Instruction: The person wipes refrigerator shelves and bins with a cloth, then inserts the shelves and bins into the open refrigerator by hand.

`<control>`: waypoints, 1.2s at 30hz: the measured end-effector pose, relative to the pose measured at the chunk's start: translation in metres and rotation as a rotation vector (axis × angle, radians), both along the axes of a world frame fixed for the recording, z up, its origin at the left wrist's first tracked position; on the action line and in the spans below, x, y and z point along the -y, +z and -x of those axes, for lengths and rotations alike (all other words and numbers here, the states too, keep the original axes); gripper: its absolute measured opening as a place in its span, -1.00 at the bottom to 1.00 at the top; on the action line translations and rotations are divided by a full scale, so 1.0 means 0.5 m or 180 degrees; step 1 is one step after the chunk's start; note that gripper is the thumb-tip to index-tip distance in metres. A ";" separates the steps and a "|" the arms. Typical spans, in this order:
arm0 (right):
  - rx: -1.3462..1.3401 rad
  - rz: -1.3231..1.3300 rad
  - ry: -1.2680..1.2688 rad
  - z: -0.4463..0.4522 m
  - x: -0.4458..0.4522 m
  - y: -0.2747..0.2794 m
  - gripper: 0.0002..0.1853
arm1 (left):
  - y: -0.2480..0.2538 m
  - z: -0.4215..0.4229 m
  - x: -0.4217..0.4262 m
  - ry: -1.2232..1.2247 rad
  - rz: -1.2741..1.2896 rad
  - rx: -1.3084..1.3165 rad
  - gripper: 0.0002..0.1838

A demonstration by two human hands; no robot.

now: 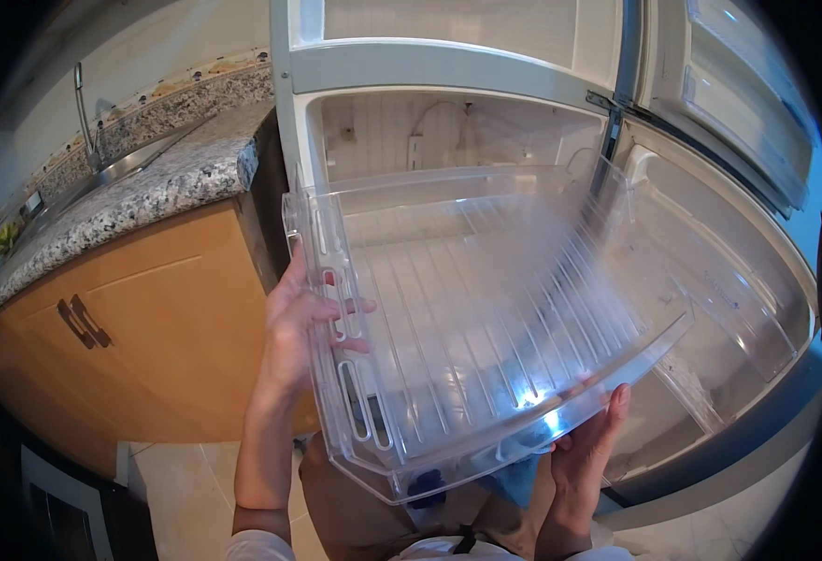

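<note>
A large clear plastic refrigerator drawer point(467, 318), ribbed along its bottom, is held tilted in front of the open fridge. My left hand point(297, 323) grips its left side, with fingers passing through the slots there. At the near right edge, my right hand point(590, 449) supports the drawer from below, its thumb up along the outside. Some of the right fingers are hidden behind the plastic. Beyond the drawer, the fridge compartment point(373, 140) shows its bare back wall.
The fridge door point(710, 234) stands swung out on the right, with clear door shelves. An upper door point(747, 84) is open too. On the left are a granite counter point(168, 178), a sink with a tap point(84, 112) and a wooden cabinet point(168, 327). Light tiles point(177, 486) cover the floor.
</note>
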State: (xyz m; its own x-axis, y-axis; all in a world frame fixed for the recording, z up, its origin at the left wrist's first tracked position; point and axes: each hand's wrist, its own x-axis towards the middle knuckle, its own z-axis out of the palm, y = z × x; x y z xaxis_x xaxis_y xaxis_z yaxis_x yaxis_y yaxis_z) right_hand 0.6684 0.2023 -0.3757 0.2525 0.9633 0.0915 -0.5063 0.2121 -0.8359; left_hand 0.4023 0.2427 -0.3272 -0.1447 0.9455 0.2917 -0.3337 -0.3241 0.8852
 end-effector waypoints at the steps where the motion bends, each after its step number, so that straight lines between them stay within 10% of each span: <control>1: 0.0055 0.0015 0.0036 0.001 0.003 0.005 -0.30 | 0.007 0.000 0.002 -0.0038 -0.0006 -0.0022 -0.18; 15: 0.0833 -0.0676 0.1077 -0.083 0.088 -0.035 -0.04 | -0.177 -0.057 0.126 0.0094 -0.0241 0.0767 -0.10; 25: -0.0651 0.1199 0.2872 -0.072 0.075 -0.324 -0.49 | -0.351 0.028 0.254 0.1289 0.0953 -0.0189 -0.12; 36: 0.0017 0.1643 0.1598 -0.116 0.051 -0.370 -0.46 | -0.452 -0.005 0.096 0.0150 0.0747 -0.0276 -0.35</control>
